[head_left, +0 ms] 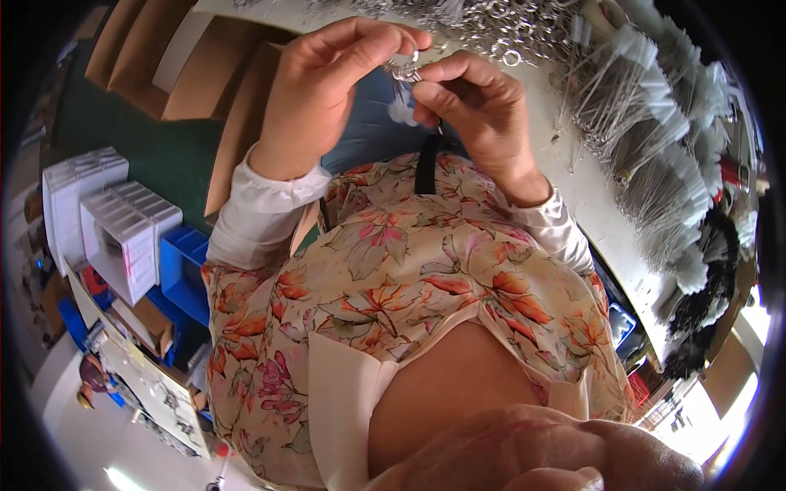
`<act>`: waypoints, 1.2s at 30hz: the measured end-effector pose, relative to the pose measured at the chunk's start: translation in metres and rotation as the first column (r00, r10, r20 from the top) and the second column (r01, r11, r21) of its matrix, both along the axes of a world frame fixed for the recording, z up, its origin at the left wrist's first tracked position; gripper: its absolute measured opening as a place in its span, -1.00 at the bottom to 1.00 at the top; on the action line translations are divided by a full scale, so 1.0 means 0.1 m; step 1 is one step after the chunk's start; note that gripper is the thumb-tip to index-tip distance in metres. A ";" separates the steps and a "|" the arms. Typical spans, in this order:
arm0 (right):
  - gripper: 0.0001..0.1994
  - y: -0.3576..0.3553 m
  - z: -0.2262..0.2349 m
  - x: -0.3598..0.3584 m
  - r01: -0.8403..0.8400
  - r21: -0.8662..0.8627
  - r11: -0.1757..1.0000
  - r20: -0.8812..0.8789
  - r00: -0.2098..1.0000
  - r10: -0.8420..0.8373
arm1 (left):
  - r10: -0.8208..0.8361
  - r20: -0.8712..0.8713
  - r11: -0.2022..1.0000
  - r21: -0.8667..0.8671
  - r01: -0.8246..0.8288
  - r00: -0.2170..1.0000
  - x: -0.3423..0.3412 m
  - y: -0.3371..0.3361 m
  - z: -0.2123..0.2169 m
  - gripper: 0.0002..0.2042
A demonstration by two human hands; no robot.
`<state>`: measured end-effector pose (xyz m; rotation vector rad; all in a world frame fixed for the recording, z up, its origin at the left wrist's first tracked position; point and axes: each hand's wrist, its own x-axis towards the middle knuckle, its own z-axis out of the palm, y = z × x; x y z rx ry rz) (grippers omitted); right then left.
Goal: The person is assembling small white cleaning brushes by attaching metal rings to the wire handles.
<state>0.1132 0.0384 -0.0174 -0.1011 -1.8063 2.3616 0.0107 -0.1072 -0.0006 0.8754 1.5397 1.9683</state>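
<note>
Glare whitens the lower right; edges curve darkly.

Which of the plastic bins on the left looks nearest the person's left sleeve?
The blue bin: it shows right beside the sleeve, while the white bins appear farther left.

So the view came off a head-worn fisheye, the left one of a side-by-side pair, pointed steeply down the wearer's own front. The fingers ended up near the top edge, fairly close to the lens. Below them, the floral top was closer still and hogged the middle. It went wide enough to grab the table right of the fingers and white crates way off left.
</note>
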 end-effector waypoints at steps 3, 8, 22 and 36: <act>-0.88 -0.19 -0.24 -0.18 0.007 -0.041 0.999 -0.151 0.988 -0.013 | 0.031 0.233 0.987 0.145 -0.066 0.972 0.09 -0.06 -0.06 -0.80; -0.81 -0.25 -0.37 -0.25 -0.050 0.240 0.969 0.029 0.999 0.045 | 0.230 0.186 0.973 -0.011 -0.232 0.955 -0.10 -0.48 0.00 -0.81; -0.85 0.05 -0.69 0.11 -0.186 0.262 0.947 0.482 0.875 0.038 | -0.283 -0.379 0.402 -0.881 -0.250 0.881 -0.25 -1.52 -2.73 -0.85; -0.88 0.07 -0.59 0.07 -0.184 0.186 0.965 0.575 0.817 0.045 | -0.424 -0.061 0.193 -0.981 0.024 0.904 -0.19 -1.48 -3.74 -0.69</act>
